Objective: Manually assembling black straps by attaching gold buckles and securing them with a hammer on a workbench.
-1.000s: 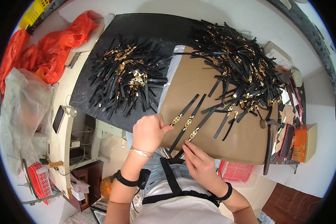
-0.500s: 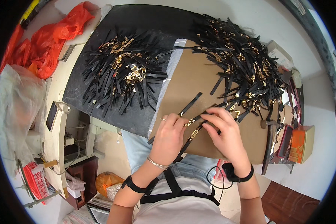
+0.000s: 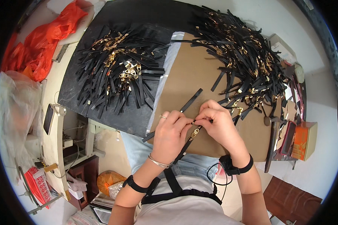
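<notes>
Black strap (image 3: 189, 138) with a gold buckle (image 3: 195, 132) lies diagonally over the near edge of the brown cardboard sheet (image 3: 191, 75), at 6 o'clock from the sheet's centre. Left hand (image 3: 169, 134) pinches the strap just at 10 o'clock of the buckle, fingers closed together on it. Right hand (image 3: 218, 123) meets it from 3 o'clock, fingertips clamped on the same strap, touching the left fingertips. A second loose strap (image 3: 191, 99) lies on the cardboard at 12 o'clock of the hands, apart from them. At 1 o'clock, a large heap of black straps with gold fittings (image 3: 244, 63) covers the far right of the sheet. At 10 o'clock, a second heap (image 3: 116, 75) rests on a black mat (image 3: 86, 97). An orange box (image 3: 303, 140) stands at 3 o'clock, near the table edge. Red plastic bag (image 3: 45, 41) lies at 10 o'clock, well apart.
</notes>
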Demonstrator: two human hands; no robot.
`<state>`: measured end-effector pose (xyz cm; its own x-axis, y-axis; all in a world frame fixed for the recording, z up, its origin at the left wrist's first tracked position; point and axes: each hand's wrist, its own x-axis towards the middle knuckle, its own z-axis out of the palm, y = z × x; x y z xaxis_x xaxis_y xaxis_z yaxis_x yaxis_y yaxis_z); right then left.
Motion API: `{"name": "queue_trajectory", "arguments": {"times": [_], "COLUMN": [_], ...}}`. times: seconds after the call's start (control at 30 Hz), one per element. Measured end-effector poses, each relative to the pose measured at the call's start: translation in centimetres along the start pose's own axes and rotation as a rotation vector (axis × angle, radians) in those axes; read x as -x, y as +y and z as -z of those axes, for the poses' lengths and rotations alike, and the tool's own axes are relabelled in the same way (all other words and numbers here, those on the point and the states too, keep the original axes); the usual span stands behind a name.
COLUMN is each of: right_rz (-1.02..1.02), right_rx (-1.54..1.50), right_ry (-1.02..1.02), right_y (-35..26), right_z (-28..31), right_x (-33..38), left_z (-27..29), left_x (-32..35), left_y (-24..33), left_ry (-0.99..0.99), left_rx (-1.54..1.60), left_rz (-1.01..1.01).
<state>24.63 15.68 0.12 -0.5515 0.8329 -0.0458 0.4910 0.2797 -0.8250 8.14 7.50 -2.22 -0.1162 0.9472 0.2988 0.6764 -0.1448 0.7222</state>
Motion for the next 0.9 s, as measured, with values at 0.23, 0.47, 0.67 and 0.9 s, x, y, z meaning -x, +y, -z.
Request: {"name": "queue_trajectory", "arguments": {"times": [0.23, 0.47, 0.67, 0.9], "right_rz": [0.024, 0.102, 0.121, -0.325], "right_rx": [0.07, 0.09, 0.123, 0.93], "right_ry": [0.054, 0.09, 0.224, 0.734], "right_y": [-0.3, -0.3, -1.0, 12.7], "right_z": [-0.5, -0.7, 1.2, 14.0], "right_x": [0.2, 0.4, 2.1, 16.0], "left_z": [0.7, 0.7, 1.1, 3.9], "left_x": [-1.0, -1.3, -0.3, 2.4], "left_y": [-0.4, -0.5, 0.0, 1.5], "left_ry": [-0.123, -0.125, -0.022, -0.096], "left_rx": [-0.005, -0.004, 0.047, 0.018], "left_rz": [-0.073, -0.116, -0.025, 0.063]}}
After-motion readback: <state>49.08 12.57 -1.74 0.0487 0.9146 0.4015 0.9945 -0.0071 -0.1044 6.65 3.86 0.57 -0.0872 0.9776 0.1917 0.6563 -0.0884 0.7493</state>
